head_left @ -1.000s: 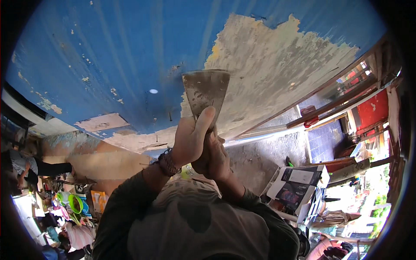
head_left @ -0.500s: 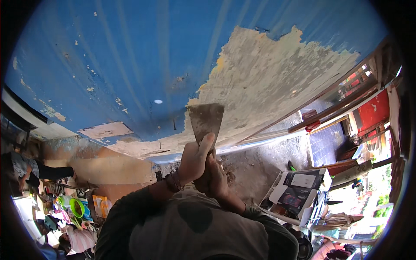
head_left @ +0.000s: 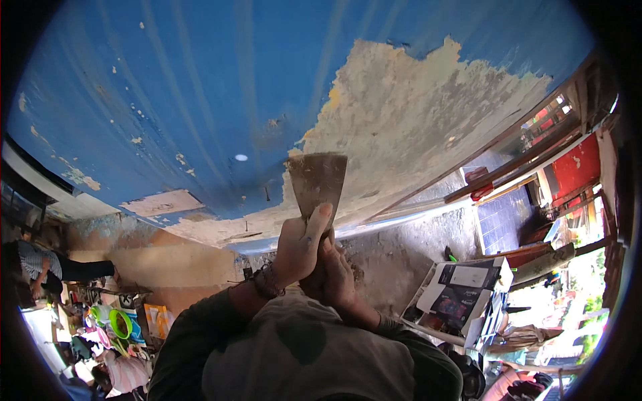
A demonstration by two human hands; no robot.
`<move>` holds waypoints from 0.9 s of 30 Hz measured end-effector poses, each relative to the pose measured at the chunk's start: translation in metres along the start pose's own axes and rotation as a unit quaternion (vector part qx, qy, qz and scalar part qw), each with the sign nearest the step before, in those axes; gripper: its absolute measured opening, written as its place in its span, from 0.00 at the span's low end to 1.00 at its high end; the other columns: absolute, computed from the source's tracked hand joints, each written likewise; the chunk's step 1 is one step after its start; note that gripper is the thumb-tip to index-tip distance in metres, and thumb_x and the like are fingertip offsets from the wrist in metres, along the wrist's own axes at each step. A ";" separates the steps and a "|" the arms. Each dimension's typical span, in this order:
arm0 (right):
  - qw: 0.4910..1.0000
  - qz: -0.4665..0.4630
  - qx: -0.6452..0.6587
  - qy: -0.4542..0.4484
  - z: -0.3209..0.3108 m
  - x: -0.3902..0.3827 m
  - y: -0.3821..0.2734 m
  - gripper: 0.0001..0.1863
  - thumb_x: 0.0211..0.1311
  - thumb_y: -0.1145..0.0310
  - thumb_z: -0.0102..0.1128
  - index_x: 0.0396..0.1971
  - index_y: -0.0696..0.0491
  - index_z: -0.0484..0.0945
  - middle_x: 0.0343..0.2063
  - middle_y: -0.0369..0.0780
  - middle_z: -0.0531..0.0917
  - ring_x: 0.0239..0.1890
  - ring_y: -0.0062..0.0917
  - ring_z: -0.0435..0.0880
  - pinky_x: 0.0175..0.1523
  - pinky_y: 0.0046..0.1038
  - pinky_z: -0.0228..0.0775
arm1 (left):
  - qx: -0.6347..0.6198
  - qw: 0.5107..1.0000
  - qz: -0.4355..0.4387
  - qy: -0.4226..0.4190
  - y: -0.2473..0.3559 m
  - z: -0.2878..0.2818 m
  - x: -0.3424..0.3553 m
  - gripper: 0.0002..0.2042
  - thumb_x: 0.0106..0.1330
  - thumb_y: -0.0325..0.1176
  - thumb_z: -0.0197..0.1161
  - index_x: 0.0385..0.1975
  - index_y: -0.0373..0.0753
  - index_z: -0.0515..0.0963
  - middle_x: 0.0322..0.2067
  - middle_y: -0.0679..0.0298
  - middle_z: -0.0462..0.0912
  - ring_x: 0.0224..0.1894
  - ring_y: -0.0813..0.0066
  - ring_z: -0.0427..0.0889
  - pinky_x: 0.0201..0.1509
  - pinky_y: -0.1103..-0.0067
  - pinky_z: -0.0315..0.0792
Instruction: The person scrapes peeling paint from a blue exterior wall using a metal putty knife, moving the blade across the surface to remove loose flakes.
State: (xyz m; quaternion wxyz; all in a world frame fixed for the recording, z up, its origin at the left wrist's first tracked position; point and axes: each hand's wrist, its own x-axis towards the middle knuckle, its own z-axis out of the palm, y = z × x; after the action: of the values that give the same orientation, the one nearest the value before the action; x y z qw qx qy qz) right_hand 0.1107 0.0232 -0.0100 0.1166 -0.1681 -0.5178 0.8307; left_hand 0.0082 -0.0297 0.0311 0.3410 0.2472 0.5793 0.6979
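Note:
A wide metal paint scraper (head_left: 317,179) points away from me, its broad edge at the wall where blue paint meets bare plaster. My left hand (head_left: 294,248) is closed round its handle, the thumb lying along the base of the blade. Lower down, my right hand (head_left: 339,279) is closed just beside the left one; the handle is mostly hidden between the two. Above the hands spreads the blue painted wall (head_left: 200,87). A large patch of bare plaster (head_left: 408,113) with a ragged edge lies right of the blade.
At the right stands an open box (head_left: 461,301) with printed sides. Wooden beams (head_left: 521,160) and a red panel (head_left: 576,172) are farther right. On the left are a bright green container (head_left: 120,323) among clutter and a person in a striped top (head_left: 30,259).
Both hands and the scraper stay nearly where they were, the blade edge slightly higher in view. The wall has shifted a little up and left in the picture.

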 end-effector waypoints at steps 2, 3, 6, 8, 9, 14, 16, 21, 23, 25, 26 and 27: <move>0.990 -0.050 -0.132 0.014 -0.017 0.001 0.023 0.26 0.68 0.57 0.33 0.56 0.62 0.58 0.44 0.42 0.73 0.43 0.24 0.72 0.47 0.25 0.64 | 0.030 0.999 0.031 -0.002 -0.001 0.004 -0.003 0.25 0.67 0.46 0.46 0.14 0.33 0.70 0.11 0.64 0.69 0.16 0.78 0.69 0.23 0.79 0.63; 0.960 -0.098 -0.263 0.022 -0.025 0.004 0.034 0.25 0.68 0.57 0.33 0.55 0.62 0.59 0.43 0.42 0.74 0.42 0.25 0.73 0.45 0.26 0.65 | 0.022 1.000 0.014 0.004 -0.004 0.005 -0.003 0.25 0.67 0.46 0.47 0.14 0.33 0.70 0.12 0.65 0.69 0.17 0.78 0.69 0.23 0.80 0.63; 0.983 -0.112 -0.148 0.011 0.007 0.008 -0.012 0.24 0.67 0.60 0.34 0.53 0.64 0.60 0.42 0.46 0.74 0.42 0.31 0.75 0.45 0.29 0.66 | 0.019 1.000 0.000 0.016 0.001 0.000 0.003 0.25 0.68 0.45 0.46 0.13 0.33 0.70 0.12 0.66 0.69 0.17 0.80 0.68 0.23 0.81 0.62; 0.992 -0.112 -0.042 0.029 0.004 0.013 -0.004 0.23 0.67 0.61 0.35 0.53 0.64 0.60 0.44 0.48 0.73 0.45 0.32 0.74 0.48 0.30 0.64 | -0.002 1.000 0.004 -0.009 0.014 0.002 0.004 0.25 0.68 0.45 0.45 0.14 0.33 0.70 0.12 0.66 0.69 0.17 0.79 0.68 0.23 0.80 0.62; 0.960 -0.090 0.219 -0.147 -0.018 0.020 0.018 0.23 0.67 0.61 0.35 0.53 0.63 0.60 0.44 0.47 0.73 0.46 0.31 0.73 0.50 0.29 0.62 | 0.010 1.000 0.018 -0.001 0.010 0.005 0.004 0.25 0.68 0.46 0.45 0.13 0.33 0.70 0.12 0.66 0.69 0.17 0.80 0.67 0.23 0.81 0.62; 0.989 -0.146 0.028 0.015 0.007 0.017 0.016 0.24 0.68 0.57 0.35 0.54 0.62 0.59 0.47 0.44 0.71 0.48 0.25 0.70 0.51 0.27 0.62 | 0.017 1.000 0.022 0.013 0.005 0.000 0.006 0.25 0.68 0.45 0.45 0.13 0.33 0.70 0.12 0.66 0.69 0.17 0.80 0.67 0.23 0.80 0.61; 0.989 -0.066 0.128 -0.012 0.011 0.016 -0.002 0.24 0.68 0.59 0.36 0.54 0.63 0.59 0.49 0.49 0.70 0.49 0.33 0.72 0.52 0.30 0.63 | 0.009 1.000 0.016 0.003 0.010 -0.001 0.007 0.25 0.68 0.45 0.45 0.14 0.33 0.70 0.12 0.66 0.69 0.17 0.80 0.68 0.23 0.80 0.61; 0.974 -0.172 -0.142 0.036 -0.014 0.017 0.035 0.23 0.68 0.60 0.36 0.54 0.62 0.60 0.44 0.47 0.73 0.40 0.29 0.76 0.43 0.27 0.68 | 0.042 0.998 0.041 0.003 -0.001 0.002 0.002 0.23 0.68 0.44 0.45 0.16 0.32 0.70 0.13 0.64 0.70 0.17 0.79 0.68 0.23 0.78 0.62; 0.957 -0.199 -0.206 0.042 -0.014 0.023 0.025 0.23 0.68 0.61 0.37 0.55 0.62 0.61 0.43 0.47 0.74 0.38 0.28 0.77 0.41 0.26 0.69 | 0.063 0.996 0.058 0.026 0.000 0.005 0.006 0.23 0.68 0.45 0.45 0.16 0.32 0.70 0.13 0.64 0.70 0.17 0.78 0.68 0.23 0.78 0.63; 0.991 -0.055 -0.118 0.027 -0.015 0.021 0.004 0.23 0.68 0.60 0.38 0.56 0.60 0.61 0.40 0.42 0.75 0.35 0.20 0.77 0.36 0.22 0.69 | 0.087 0.993 0.069 0.051 0.008 0.010 0.009 0.23 0.68 0.45 0.46 0.17 0.31 0.71 0.13 0.64 0.69 0.17 0.78 0.68 0.24 0.78 0.63; 0.990 -0.050 -0.127 0.030 -0.006 0.019 -0.005 0.23 0.68 0.60 0.38 0.56 0.60 0.61 0.40 0.42 0.75 0.35 0.20 0.77 0.36 0.22 0.69 | 0.026 0.998 0.051 0.035 0.025 0.008 0.009 0.23 0.68 0.45 0.46 0.17 0.31 0.71 0.13 0.64 0.69 0.17 0.78 0.68 0.24 0.78 0.63; 1.000 -0.024 -0.002 0.001 0.004 0.018 -0.014 0.21 0.68 0.57 0.38 0.52 0.57 0.63 0.33 0.38 0.75 0.26 0.18 0.73 0.27 0.19 0.63 | -0.035 0.999 0.034 0.019 0.032 0.004 0.008 0.23 0.67 0.45 0.46 0.17 0.32 0.71 0.13 0.64 0.69 0.18 0.78 0.68 0.24 0.77 0.62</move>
State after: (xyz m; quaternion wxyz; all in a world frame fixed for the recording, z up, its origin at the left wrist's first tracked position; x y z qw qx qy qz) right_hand 0.0931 0.0327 0.0009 0.1364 -0.1568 -0.5235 0.8262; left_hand -0.0004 -0.0243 0.0629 0.3143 0.2412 0.5522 0.7335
